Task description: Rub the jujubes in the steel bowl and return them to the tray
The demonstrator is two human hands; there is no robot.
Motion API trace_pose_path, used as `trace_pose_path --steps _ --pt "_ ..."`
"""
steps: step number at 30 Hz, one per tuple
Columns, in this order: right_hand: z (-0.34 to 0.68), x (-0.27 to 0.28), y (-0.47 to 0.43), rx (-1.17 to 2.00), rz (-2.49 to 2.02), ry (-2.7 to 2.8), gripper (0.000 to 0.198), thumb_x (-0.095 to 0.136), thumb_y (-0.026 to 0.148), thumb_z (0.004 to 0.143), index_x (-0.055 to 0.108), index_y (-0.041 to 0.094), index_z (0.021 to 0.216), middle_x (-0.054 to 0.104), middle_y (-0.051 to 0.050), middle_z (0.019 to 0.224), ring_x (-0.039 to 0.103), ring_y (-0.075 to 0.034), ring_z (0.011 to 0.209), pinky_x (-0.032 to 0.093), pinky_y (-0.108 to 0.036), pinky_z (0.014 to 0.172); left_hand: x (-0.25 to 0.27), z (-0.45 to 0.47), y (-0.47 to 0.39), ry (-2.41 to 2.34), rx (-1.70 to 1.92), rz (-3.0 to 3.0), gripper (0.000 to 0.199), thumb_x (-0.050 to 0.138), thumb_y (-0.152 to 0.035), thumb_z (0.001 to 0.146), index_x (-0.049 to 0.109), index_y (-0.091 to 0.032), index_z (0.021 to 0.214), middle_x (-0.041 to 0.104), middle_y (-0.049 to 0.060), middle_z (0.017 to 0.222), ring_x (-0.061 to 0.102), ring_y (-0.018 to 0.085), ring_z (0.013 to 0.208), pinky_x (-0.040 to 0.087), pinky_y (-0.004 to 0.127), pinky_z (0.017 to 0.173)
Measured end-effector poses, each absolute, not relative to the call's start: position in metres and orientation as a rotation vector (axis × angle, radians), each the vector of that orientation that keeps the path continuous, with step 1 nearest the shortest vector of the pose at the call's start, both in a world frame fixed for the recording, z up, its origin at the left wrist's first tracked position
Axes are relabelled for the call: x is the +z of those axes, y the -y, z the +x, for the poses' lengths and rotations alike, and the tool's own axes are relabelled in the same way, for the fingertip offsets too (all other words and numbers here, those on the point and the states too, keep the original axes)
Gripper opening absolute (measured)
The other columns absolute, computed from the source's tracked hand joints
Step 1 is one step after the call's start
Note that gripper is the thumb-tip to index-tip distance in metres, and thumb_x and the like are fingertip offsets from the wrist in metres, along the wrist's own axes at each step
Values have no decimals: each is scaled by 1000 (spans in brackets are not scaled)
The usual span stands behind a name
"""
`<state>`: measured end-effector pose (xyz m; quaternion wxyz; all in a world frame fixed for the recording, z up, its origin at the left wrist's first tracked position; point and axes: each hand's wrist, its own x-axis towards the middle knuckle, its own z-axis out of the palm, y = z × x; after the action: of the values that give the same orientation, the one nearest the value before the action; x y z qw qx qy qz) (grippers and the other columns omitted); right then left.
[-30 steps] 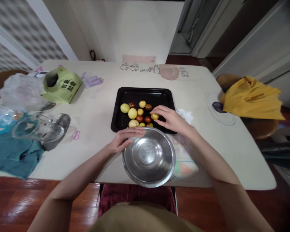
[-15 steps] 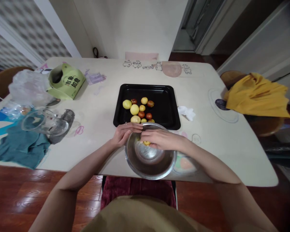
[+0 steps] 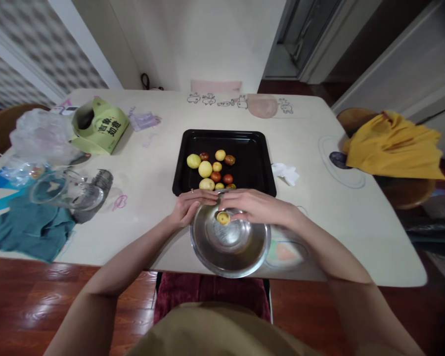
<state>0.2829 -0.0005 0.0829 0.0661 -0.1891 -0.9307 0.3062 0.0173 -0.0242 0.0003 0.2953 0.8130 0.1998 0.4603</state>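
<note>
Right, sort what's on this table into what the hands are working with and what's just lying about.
In use:
- left hand on the rim of the steel bowl
- right hand over the bowl
- yellow fruit in the bowl
- black tray with the other fruits

Lying about:
- green box
- glass jug
- teal cloth
- plastic bag
- crumpled tissue
- yellow cloth

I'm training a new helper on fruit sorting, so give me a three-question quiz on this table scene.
1. True or false: one small yellow fruit lies inside the metal bowl.
2. What holds the other fruits? A) black tray B) glass jug C) green box
3. Fill in: the left hand rests on the bowl's ____.

Key: 1 true; 2 A; 3 rim. The right hand is open above the bowl.
</note>
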Motion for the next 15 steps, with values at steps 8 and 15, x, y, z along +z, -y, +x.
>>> trace_pose_path --steps 8,15 --pt "311 75 -40 670 -839 2602 30 50 21 107 76 25 121 73 -9 122 68 -25 114 55 -42 101 -2 17 24 -556 1247 2148 51 30 -33 114 78 -15 118 79 17 120 74 28 122 62 47 104" --pt "317 52 -57 741 -882 2743 38 58 15 100 76 32 130 71 -6 128 67 -22 117 54 -37 100 -2 18 24 -538 1254 2137 49 32 -30 114 78 -15 120 78 15 121 73 27 124 60 45 107"
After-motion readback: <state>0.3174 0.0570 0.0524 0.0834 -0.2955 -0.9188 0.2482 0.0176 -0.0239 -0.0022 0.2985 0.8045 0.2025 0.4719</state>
